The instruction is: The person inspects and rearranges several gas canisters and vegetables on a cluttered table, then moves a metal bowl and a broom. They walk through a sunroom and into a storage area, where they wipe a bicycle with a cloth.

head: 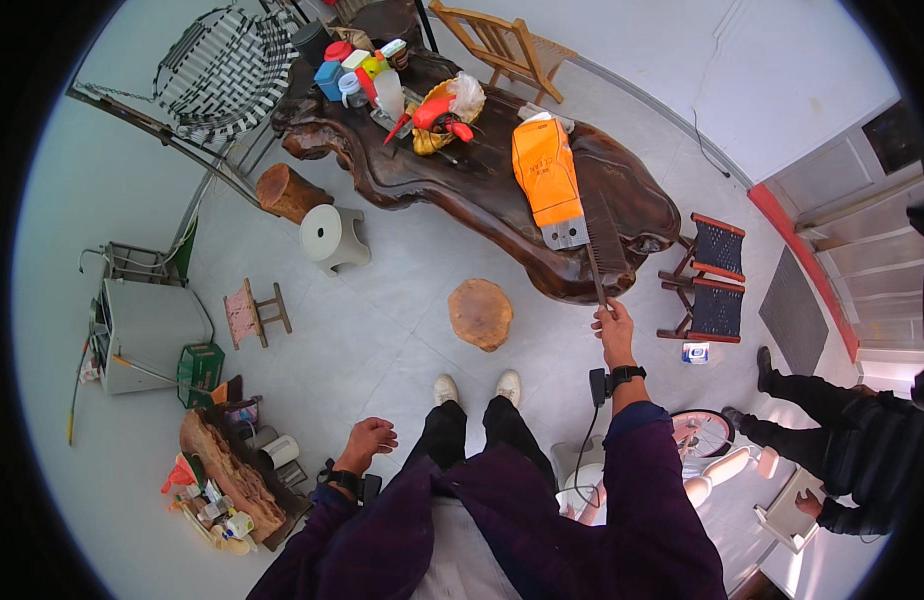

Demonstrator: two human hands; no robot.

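My right hand (616, 328) grips the narrow handle of a long-bristled brush (606, 236) at the front right of the dark carved wood-slab table (462, 176). Its bristles fan out to the right over the tabletop. Immediately left of the brush lies an orange soft pack (546, 169), with a grey patterned end towards me and writing on it. Low in front of my body, my left hand (368, 441) hangs in the air with nothing in it, its fingers loosely bent.
A log stool (480, 313) stands ahead of my feet, with a white plastic stool (333, 236) farther left. Folding stools (717, 307) flank the table's right end. A basket (439, 112) holds a red hair dryer. Another person (837, 442) stands right, near a pink bicycle (702, 435).
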